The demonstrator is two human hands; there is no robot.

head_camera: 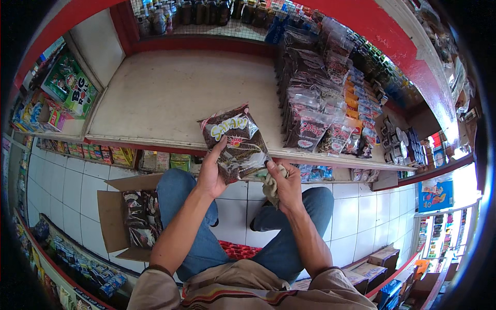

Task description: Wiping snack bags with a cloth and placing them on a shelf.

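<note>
A clear plastic bag of dark brown sprinkles [242,145], printed Safari, is tilted up before me at the shelf's front edge. My left hand [212,170] grips its left and lower side, thumb on the front. At the bag's lower right corner, my right hand [286,185] holds a crumpled pale cloth [272,186], and its thumb and finger pinch that corner. Behind the bag is a cream shelf board [174,93]. To its right stand rows of upright sprinkle bags [308,130], dark ones beside multicoloured ones.
An opened cardboard box [110,221] with similar bags sits on the white tiled floor [73,182] by my left knee. Green boxes [75,87] occupy the left compartment. Cans [397,143] stand far right. Jars [205,13] show behind wire mesh. More stocked shelving [89,263] runs behind me.
</note>
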